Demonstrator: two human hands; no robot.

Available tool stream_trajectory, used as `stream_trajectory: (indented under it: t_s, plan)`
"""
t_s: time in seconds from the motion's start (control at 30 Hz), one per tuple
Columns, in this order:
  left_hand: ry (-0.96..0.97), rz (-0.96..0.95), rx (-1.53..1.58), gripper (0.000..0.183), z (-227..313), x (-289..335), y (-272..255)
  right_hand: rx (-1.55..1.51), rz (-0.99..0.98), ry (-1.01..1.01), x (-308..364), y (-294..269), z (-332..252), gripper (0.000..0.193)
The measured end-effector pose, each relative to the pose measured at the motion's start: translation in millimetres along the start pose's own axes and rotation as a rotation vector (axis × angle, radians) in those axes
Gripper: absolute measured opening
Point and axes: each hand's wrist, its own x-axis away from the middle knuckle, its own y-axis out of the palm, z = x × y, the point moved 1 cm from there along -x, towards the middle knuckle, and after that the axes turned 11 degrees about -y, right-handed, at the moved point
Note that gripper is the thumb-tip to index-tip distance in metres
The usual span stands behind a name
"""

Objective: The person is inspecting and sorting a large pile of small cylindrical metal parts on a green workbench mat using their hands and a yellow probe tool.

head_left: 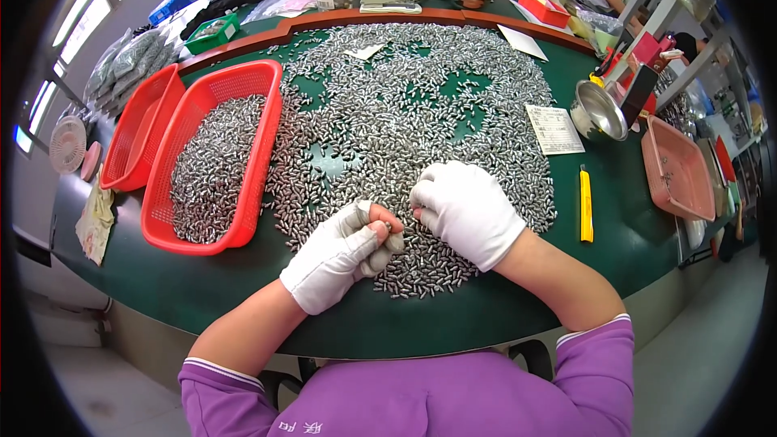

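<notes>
Hundreds of small silvery metal pieces (380, 125), bullet-shaped, lie spread over the green table in front of me. My left hand (344, 251), in a white glove with thumb and index fingertips bare, is pinched on one small metal piece (388, 226). Just to its right, my right hand (465, 210) wears a white glove and hovers over or rests on the pile with its fingers curled together. What those fingers hold, if anything, is hidden. Nearer my body a small heap of the same pieces (425, 267) lies between my wrists.
On the left stand a red basket (271, 113) filled with metal pieces and another red basket (133, 142). To the right are a yellow cutter knife (585, 202), a paper slip (555, 129), a steel bowl (599, 109) and a pink tray (676, 166). A raised wooden edge (388, 14) borders the back.
</notes>
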Motion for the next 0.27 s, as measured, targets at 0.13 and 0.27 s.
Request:
stream_trajectory:
  t_s: [0.13,0.27]
  plan:
    - [0.013,-0.07,0.032,0.027,1.4,-1.0,-0.8,-0.106,0.27,-0.032,-1.9,-9.1,-4.4,0.01]
    - [-0.004,-0.104,0.047,0.038,0.3,-2.0,-3.6,-0.243,0.309,-0.126,-4.1,-27.5,-12.7,0.011]
